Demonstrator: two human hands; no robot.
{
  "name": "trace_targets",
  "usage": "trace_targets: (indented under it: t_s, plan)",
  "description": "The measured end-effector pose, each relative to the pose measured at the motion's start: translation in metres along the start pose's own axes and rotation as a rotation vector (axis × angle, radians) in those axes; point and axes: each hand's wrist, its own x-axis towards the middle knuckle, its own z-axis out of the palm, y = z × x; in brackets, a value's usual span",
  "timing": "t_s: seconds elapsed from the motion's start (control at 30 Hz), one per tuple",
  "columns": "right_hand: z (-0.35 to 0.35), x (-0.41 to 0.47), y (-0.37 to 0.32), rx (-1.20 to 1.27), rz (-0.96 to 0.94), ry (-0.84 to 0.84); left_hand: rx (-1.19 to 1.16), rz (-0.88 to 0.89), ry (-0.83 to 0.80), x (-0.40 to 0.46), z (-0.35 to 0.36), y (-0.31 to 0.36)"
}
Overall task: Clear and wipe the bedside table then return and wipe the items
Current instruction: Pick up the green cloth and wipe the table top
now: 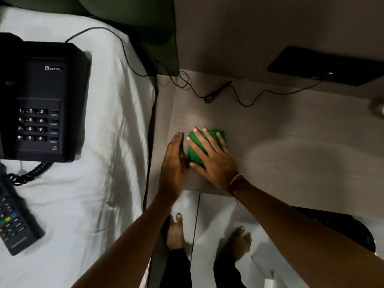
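A folded green cloth (196,150) lies on the pale wooden bedside table (291,129), near its left front corner. My right hand (212,156) rests flat on top of the cloth with its fingers spread. My left hand (173,163) stands on edge against the cloth's left side, fingers straight and together, holding nothing. On the white bed sheet (99,142) to the left sit a black desk telephone (39,100) and a black remote control (15,223).
A thin black cable (218,93) runs across the back of the table to a dark wall panel (324,65). A round metal object (378,108) shows at the right edge. My bare feet (176,231) stand on the white floor below the table's front edge.
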Motion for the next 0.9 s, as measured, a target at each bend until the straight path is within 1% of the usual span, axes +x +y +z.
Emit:
trace_targets:
  t_s: [0.1,0.23,0.3,0.4,0.47,0.57,0.63,0.7,0.73,0.77,0.83,0.9]
  plan:
    - [-0.008,0.025,0.027,-0.044,-0.022,0.000,0.073,0.061,-0.015,-0.006,0.009,-0.008]
    - [-0.026,0.069,0.072,-0.020,0.106,0.024,0.217,0.087,-0.020,-0.006,0.018,-0.009]
    - [-0.027,0.069,0.078,-0.022,0.146,0.048,0.302,0.102,-0.040,-0.007,0.024,-0.007]
    - [-0.016,0.033,0.063,0.022,0.152,0.074,0.409,0.121,-0.057,-0.011,0.032,-0.003]
    - [-0.005,-0.008,0.048,0.034,0.104,0.050,0.469,0.101,-0.037,-0.013,0.036,0.000]
    - [0.008,-0.071,0.046,-0.027,-0.051,-0.010,0.581,0.033,-0.019,-0.014,0.047,0.009]
    - [0.010,-0.089,0.063,-0.056,-0.158,-0.025,0.613,-0.022,-0.015,-0.013,0.055,0.014]
    - [0.005,-0.084,0.088,-0.082,-0.226,-0.020,0.616,-0.068,-0.012,-0.012,0.064,0.020]
    - [0.002,-0.073,0.099,-0.085,-0.206,-0.016,0.612,-0.089,-0.007,-0.012,0.067,0.023]
    - [-0.003,-0.059,0.113,-0.082,-0.142,-0.008,0.606,-0.107,-0.003,-0.012,0.071,0.026]
    - [-0.015,-0.026,0.137,-0.054,0.045,0.019,0.593,-0.131,-0.003,-0.013,0.076,0.030]
    - [-0.029,0.001,0.155,-0.005,0.172,0.035,0.602,-0.129,-0.009,-0.013,0.081,0.032]
